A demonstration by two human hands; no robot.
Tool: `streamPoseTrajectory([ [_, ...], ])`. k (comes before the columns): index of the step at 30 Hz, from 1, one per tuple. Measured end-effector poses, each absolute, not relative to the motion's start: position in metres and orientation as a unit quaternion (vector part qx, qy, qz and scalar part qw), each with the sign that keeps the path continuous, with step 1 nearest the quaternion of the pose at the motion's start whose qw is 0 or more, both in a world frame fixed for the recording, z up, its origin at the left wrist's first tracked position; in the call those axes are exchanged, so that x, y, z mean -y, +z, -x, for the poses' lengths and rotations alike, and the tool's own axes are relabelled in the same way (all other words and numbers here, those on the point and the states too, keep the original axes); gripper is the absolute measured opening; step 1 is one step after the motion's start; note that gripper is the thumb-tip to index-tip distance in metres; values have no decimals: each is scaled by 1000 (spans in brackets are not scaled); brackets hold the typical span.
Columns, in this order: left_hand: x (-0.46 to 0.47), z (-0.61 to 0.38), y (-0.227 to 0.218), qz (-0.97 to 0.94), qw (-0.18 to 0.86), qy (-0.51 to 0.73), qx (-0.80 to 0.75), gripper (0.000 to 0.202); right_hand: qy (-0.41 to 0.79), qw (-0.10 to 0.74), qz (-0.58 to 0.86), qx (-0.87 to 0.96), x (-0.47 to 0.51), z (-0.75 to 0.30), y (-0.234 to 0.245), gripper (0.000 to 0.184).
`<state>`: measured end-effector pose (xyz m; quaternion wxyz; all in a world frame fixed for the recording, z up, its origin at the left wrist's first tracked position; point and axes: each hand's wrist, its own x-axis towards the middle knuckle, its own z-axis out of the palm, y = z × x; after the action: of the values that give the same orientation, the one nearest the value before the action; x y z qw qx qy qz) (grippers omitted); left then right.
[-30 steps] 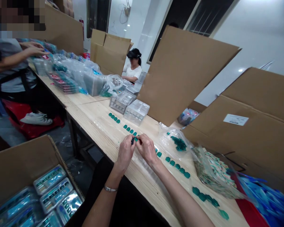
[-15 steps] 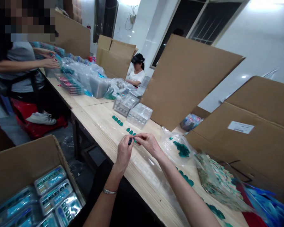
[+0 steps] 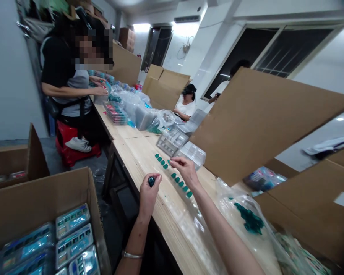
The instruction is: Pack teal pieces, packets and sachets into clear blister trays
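Observation:
My left hand (image 3: 149, 194) is closed around a few small dark green pieces (image 3: 151, 181), held just above the table's near edge. My right hand (image 3: 185, 170) pinches one small green piece (image 3: 169, 162) at its fingertips, close to the far row. Two short rows of flat green pieces lie on the wooden table: a far row (image 3: 161, 161) and a nearer row (image 3: 181, 183) beneath my right hand. Clear plastic trays (image 3: 172, 142) stand just beyond the rows. Clear plastic with moulded shapes (image 3: 183, 217) lies along the table between my forearms.
An open bag with a green heap (image 3: 249, 218) lies to the right. Large cardboard sheets (image 3: 263, 126) stand behind it. At lower left is a carton (image 3: 40, 198) of packaged sets (image 3: 74, 238). A seated co-worker (image 3: 71, 88) handles packs at far left; other people sit farther back.
My hands, together before, are now apart: the right has moved forward with a green piece, the left stays back. The nearer row shows more pieces. The view has shifted.

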<state>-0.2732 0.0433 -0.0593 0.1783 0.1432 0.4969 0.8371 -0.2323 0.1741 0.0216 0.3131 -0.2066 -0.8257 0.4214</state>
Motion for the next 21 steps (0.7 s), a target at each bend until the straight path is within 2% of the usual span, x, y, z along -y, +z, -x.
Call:
streamPoseTrajectory([
  [7,-41,290,-63,-54,265,861,-431,31,180,313,173,916,-233,341,-15,13],
  [13,-42,295,-65,-41,289,860,-419,29,147,269,161,938,-255,370,-41,14],
  [21,-43,294,-68,-46,306,867,-391,28,112,221,171,954,-258,377,-45,13],
])
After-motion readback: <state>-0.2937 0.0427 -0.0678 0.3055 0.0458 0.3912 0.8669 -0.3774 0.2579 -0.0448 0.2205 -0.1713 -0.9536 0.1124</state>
